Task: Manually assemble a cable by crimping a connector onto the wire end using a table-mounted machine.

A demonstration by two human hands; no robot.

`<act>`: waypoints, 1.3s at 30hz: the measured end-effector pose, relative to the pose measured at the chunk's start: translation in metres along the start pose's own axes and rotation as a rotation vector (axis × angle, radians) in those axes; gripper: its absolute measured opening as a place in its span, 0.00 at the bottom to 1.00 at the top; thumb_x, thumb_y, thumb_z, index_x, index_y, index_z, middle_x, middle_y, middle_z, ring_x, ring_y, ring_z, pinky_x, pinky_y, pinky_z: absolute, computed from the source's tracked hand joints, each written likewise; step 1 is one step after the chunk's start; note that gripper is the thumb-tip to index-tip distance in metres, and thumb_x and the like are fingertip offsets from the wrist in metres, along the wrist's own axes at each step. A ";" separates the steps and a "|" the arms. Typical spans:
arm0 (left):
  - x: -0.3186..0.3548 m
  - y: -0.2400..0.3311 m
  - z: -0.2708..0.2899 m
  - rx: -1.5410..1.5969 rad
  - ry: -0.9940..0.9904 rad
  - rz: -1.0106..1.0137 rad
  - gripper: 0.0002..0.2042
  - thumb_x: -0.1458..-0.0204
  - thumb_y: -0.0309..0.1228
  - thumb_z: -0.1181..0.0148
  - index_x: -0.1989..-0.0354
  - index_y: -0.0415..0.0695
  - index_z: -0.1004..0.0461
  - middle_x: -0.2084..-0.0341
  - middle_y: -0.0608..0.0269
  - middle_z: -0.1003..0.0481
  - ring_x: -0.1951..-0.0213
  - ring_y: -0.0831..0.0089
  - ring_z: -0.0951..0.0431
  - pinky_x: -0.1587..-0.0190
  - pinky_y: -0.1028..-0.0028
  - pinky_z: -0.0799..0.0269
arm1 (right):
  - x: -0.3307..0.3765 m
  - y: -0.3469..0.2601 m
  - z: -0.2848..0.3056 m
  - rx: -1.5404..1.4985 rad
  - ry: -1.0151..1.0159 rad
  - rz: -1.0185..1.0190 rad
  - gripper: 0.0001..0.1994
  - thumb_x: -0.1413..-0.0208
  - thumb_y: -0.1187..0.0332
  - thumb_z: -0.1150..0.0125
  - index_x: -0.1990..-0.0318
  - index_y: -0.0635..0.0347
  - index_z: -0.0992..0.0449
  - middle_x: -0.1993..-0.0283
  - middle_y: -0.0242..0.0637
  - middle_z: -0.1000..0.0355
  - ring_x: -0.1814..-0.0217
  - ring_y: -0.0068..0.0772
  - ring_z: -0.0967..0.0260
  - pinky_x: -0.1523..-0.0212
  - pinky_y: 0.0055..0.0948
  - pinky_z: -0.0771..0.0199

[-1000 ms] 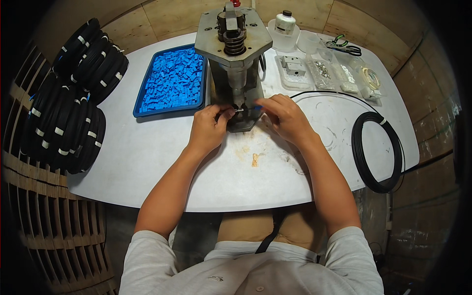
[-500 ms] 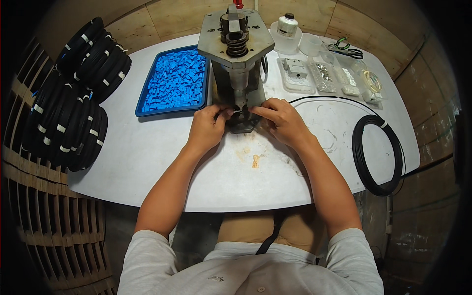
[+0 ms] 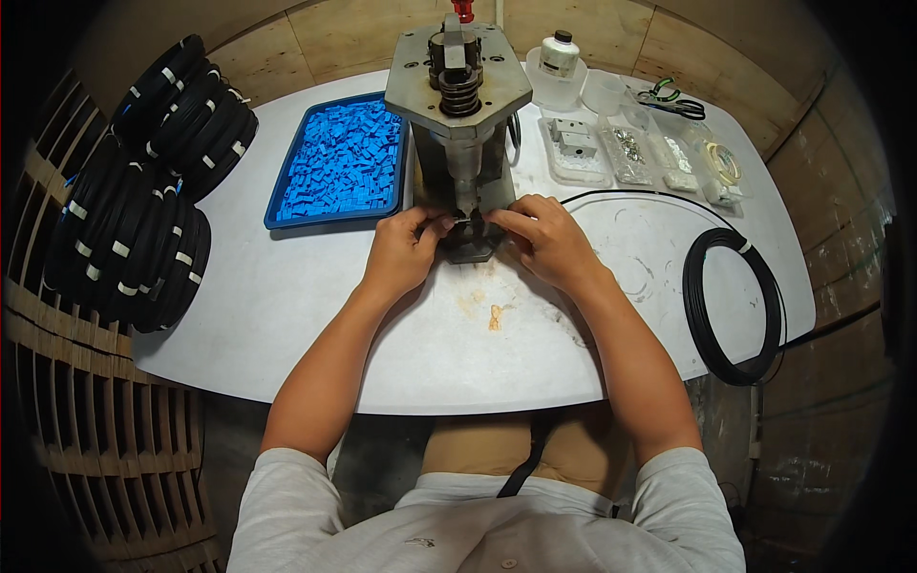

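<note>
A steel bench press (image 3: 461,81) with a coil spring on top stands at the middle of the table. My left hand (image 3: 403,250) is at the left of its lower tool, thumb and forefinger pinched on a small metal piece (image 3: 459,222) too tiny to make out well. On the other side, my right hand (image 3: 552,241) is closed with its forefinger pointing in at the tool. A black cable (image 3: 626,192) runs from a coil (image 3: 702,315) at the right up to this hand, where the fingers hide its end.
Left of the press lies a blue tray (image 3: 272,212) full of small blue plastic pieces. Black cable coils (image 3: 143,229) are stacked at the far left. Clear boxes of small parts (image 3: 629,158), a bottle (image 3: 560,55) and scissors (image 3: 680,105) sit at the back right.
Both hands stay at the press's lower tool, with only a slight shift of the fingertips. The whole view has moved a little.
</note>
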State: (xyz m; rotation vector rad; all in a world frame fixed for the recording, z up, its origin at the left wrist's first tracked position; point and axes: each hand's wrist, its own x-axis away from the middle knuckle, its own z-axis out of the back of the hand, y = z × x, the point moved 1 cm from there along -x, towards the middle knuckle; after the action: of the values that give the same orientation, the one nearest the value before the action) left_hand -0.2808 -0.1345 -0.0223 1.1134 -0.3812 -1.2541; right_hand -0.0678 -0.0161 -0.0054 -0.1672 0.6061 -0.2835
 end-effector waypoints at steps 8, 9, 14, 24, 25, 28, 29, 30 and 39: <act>0.000 0.002 0.001 -0.026 0.010 -0.030 0.09 0.38 0.28 0.39 0.56 0.35 0.18 0.70 0.53 0.17 0.67 0.68 0.16 0.60 0.70 0.23 | 0.001 0.001 -0.003 0.007 0.018 0.013 0.29 0.61 0.81 0.31 0.47 0.48 0.18 0.60 0.34 0.26 0.57 0.39 0.27 0.52 0.36 0.28; 0.000 0.003 0.001 -0.025 0.010 -0.031 0.09 0.38 0.28 0.39 0.56 0.35 0.18 0.70 0.53 0.17 0.67 0.68 0.16 0.60 0.70 0.23 | 0.001 0.001 -0.002 0.008 0.017 0.014 0.29 0.61 0.81 0.31 0.47 0.48 0.18 0.60 0.34 0.26 0.57 0.39 0.27 0.52 0.36 0.28; 0.000 0.004 0.001 -0.044 0.015 -0.023 0.09 0.39 0.27 0.39 0.56 0.36 0.18 0.69 0.52 0.16 0.66 0.66 0.16 0.59 0.70 0.23 | 0.001 0.002 -0.001 -0.002 0.004 0.022 0.28 0.60 0.81 0.30 0.47 0.50 0.19 0.59 0.35 0.26 0.56 0.41 0.27 0.50 0.37 0.27; 0.000 0.000 0.002 -0.059 0.014 -0.043 0.09 0.39 0.27 0.38 0.56 0.36 0.18 0.69 0.52 0.16 0.66 0.66 0.16 0.59 0.69 0.22 | 0.002 0.000 -0.003 0.014 0.027 0.018 0.29 0.63 0.81 0.30 0.48 0.48 0.18 0.60 0.34 0.26 0.57 0.40 0.27 0.52 0.37 0.27; 0.000 0.000 0.001 -0.055 0.015 -0.045 0.09 0.39 0.28 0.38 0.56 0.36 0.18 0.69 0.52 0.16 0.66 0.66 0.16 0.59 0.69 0.23 | 0.002 0.000 -0.003 0.012 0.033 0.021 0.29 0.62 0.81 0.30 0.48 0.48 0.18 0.60 0.34 0.26 0.57 0.40 0.27 0.52 0.37 0.27; 0.000 0.000 0.001 -0.053 0.018 -0.043 0.09 0.39 0.28 0.38 0.56 0.36 0.18 0.69 0.53 0.16 0.66 0.66 0.16 0.59 0.69 0.23 | 0.002 -0.001 -0.002 0.004 0.015 0.013 0.28 0.61 0.81 0.30 0.47 0.49 0.18 0.60 0.35 0.25 0.57 0.41 0.27 0.53 0.37 0.25; 0.000 0.000 0.001 -0.055 0.020 -0.038 0.09 0.39 0.28 0.38 0.56 0.36 0.18 0.69 0.53 0.16 0.66 0.66 0.16 0.59 0.69 0.23 | 0.002 -0.001 -0.001 -0.002 -0.010 0.001 0.27 0.59 0.81 0.30 0.47 0.50 0.19 0.59 0.36 0.25 0.56 0.42 0.26 0.53 0.38 0.25; 0.000 0.000 0.001 -0.057 0.019 -0.039 0.09 0.39 0.28 0.38 0.56 0.36 0.18 0.69 0.53 0.16 0.66 0.66 0.16 0.59 0.69 0.23 | 0.002 -0.001 -0.002 -0.002 -0.008 0.001 0.27 0.59 0.81 0.30 0.47 0.50 0.19 0.59 0.36 0.25 0.56 0.42 0.26 0.53 0.38 0.25; -0.001 0.000 0.002 -0.043 0.036 -0.057 0.10 0.40 0.30 0.38 0.58 0.36 0.17 0.68 0.46 0.17 0.67 0.56 0.16 0.62 0.65 0.23 | 0.000 -0.003 -0.001 -0.033 -0.047 -0.040 0.27 0.56 0.78 0.28 0.44 0.51 0.21 0.58 0.38 0.25 0.56 0.45 0.26 0.53 0.39 0.24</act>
State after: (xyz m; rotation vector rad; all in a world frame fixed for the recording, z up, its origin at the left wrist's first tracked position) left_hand -0.2823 -0.1342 -0.0209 1.1155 -0.2960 -1.2847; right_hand -0.0689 -0.0190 -0.0051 -0.2175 0.5611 -0.3073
